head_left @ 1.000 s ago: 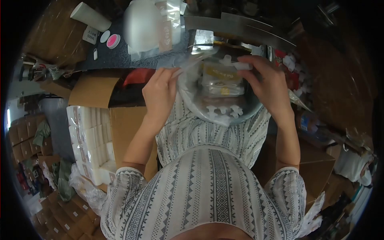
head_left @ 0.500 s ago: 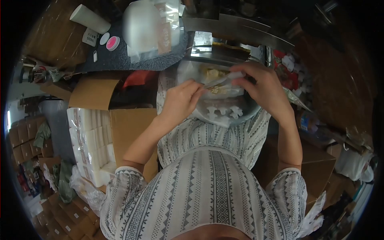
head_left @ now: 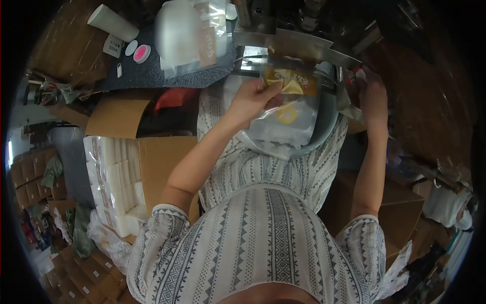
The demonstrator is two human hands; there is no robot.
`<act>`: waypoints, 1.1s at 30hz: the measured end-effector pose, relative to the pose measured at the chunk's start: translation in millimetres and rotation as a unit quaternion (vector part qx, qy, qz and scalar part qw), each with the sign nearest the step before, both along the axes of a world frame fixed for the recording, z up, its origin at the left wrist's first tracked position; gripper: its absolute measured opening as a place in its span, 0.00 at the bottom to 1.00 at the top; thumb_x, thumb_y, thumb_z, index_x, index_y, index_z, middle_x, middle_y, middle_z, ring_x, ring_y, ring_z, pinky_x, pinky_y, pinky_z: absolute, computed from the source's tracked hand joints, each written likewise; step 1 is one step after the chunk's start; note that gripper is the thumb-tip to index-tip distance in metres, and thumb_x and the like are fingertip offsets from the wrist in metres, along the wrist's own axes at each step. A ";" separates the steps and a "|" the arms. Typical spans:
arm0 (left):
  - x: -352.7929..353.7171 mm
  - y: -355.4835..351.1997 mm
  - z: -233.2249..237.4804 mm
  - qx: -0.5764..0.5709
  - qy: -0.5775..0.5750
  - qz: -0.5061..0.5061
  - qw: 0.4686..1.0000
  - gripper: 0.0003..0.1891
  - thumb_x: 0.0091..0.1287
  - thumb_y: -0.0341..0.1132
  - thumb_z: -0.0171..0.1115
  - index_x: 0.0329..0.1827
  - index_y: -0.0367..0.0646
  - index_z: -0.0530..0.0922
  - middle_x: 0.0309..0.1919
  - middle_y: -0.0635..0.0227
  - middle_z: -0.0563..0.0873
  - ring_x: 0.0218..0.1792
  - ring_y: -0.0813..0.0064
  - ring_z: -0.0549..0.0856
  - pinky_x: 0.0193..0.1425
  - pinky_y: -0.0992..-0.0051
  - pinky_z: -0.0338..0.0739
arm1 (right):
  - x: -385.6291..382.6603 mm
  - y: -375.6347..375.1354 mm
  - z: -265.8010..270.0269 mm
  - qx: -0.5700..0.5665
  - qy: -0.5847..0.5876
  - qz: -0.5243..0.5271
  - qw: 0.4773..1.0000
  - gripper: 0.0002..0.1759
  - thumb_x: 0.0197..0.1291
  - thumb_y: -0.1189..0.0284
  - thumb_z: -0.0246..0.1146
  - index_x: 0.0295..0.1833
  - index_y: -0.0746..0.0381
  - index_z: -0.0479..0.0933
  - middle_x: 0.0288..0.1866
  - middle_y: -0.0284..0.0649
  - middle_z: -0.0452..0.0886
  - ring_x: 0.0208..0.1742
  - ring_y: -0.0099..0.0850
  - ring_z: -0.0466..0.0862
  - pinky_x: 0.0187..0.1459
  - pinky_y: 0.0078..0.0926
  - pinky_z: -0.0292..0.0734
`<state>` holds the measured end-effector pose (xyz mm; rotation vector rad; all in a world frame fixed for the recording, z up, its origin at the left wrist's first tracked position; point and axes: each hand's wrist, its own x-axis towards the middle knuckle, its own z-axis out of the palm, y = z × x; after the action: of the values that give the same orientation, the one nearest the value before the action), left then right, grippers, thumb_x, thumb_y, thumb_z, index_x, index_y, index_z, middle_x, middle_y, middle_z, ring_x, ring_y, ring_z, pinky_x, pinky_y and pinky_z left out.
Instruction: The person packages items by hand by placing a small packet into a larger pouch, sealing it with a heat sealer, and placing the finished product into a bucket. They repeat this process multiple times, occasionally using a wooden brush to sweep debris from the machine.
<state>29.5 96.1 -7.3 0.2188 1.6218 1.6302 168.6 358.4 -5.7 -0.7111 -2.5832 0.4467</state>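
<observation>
My left hand (head_left: 255,100) is closed, thumb on top, on the edge of a clear plastic pouch (head_left: 296,124) with a gold-and-brown printed band and a yellow round mark. The pouch hangs over a round basin (head_left: 331,119) resting on my lap, and hides most of what lies in it. Off to the right, my right hand (head_left: 373,99) reaches in among red and white small items (head_left: 352,76) beside a crinkled clear plastic bag (head_left: 348,107). Its fingertips are dark and hidden there.
Metal machine parts (head_left: 304,43) stand just beyond the basin. At the left, an open cardboard box (head_left: 167,157) holds stacked white packs (head_left: 114,177). A dark mat (head_left: 147,73) carries a pile of clear pouches (head_left: 185,38), a pink-filled round container (head_left: 142,53) and a white cup (head_left: 112,23).
My right hand has let go of the plastic and moved right to the red and white items. My left hand has moved up and right; the pouch now lies spread out, printed band visible.
</observation>
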 end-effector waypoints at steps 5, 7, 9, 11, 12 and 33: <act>-93.6 -42.0 -27.9 -0.278 0.664 0.098 0.687 0.32 0.65 0.45 0.63 0.66 0.35 0.65 0.66 0.44 0.64 0.65 0.49 0.67 0.67 0.62 0.63 | 0.1 -3.6 -3.3 -0.010 -0.002 -0.003 1.000 0.11 0.59 0.79 0.56 0.47 0.66 0.77 0.41 0.53 0.81 0.47 0.54 0.80 0.47 0.40 0.75; -68.6 -56.4 -37.5 -0.283 0.703 0.036 0.651 0.29 0.65 0.43 0.63 0.64 0.36 0.67 0.63 0.45 0.68 0.63 0.48 0.69 0.64 0.62 0.65 | -4.0 -1.9 1.8 -0.039 -0.029 0.064 0.997 0.11 0.59 0.79 0.56 0.48 0.65 0.74 0.42 0.53 0.81 0.47 0.54 0.80 0.46 0.40 0.75; -60.7 -67.8 -33.3 -0.288 0.738 -0.032 0.610 0.27 0.65 0.42 0.63 0.62 0.37 0.69 0.59 0.47 0.72 0.60 0.48 0.72 0.62 0.62 0.68 | -7.4 -3.5 9.1 -0.043 -0.054 0.041 0.997 0.13 0.60 0.78 0.55 0.51 0.65 0.73 0.42 0.54 0.80 0.47 0.55 0.80 0.47 0.41 0.75; -61.4 -83.9 -24.7 -0.308 0.670 -0.007 0.675 0.16 0.63 0.35 0.63 0.52 0.40 0.77 0.46 0.54 0.80 0.49 0.51 0.79 0.50 0.63 0.74 | -0.5 -7.1 8.4 -0.048 -0.088 0.020 0.995 0.14 0.60 0.78 0.55 0.53 0.65 0.72 0.42 0.54 0.80 0.47 0.55 0.79 0.47 0.41 0.75; -57.9 -88.8 -19.1 -0.308 0.669 -0.005 0.677 0.16 0.63 0.35 0.63 0.52 0.40 0.77 0.46 0.54 0.80 0.49 0.51 0.79 0.50 0.63 0.74 | 4.7 -6.9 7.0 0.008 -0.082 0.014 0.997 0.15 0.62 0.78 0.56 0.54 0.64 0.72 0.42 0.53 0.81 0.46 0.52 0.81 0.46 0.39 0.75; 10.2 -20.1 8.6 -0.050 0.221 -0.105 0.968 0.10 0.66 0.34 0.62 0.38 0.34 0.82 0.29 0.62 0.86 0.28 0.73 0.86 0.29 0.72 0.76 | -25.6 -99.1 31.4 -0.342 0.152 0.156 0.914 0.22 0.55 0.69 0.70 0.53 0.64 0.73 0.46 0.44 0.85 0.50 0.35 0.84 0.51 0.26 0.75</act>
<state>39.7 76.0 1.3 0.7196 1.9282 1.3954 143.0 259.3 25.7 -0.3767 -2.2178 1.4823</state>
